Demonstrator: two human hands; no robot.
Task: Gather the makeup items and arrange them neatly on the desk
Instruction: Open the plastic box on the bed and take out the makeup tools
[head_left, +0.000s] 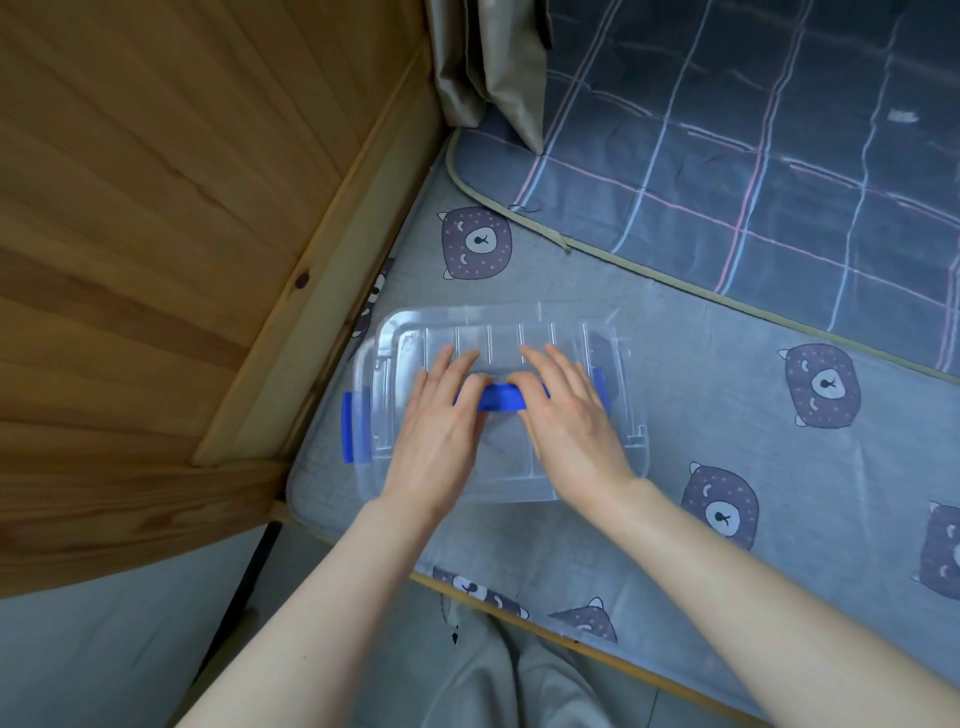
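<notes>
Clear, ribbed plastic box (467, 491) on soft bear-print bed sheet (727, 395), beside pine boards (156, 260); left grip (441, 431) and right grip (571, 431) spread flat on lid (498, 338), thumbs at blue handle (498, 401).

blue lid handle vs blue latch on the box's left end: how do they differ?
Handle lies across the lid's middle, left hand and right hand touching it; latch sits on the box end, untouched. Handle is partly hidden; latch shows whole. Both blue.

Bare forearms (322, 597); grey-beige trousers (519, 686), seemingly loose.
</notes>
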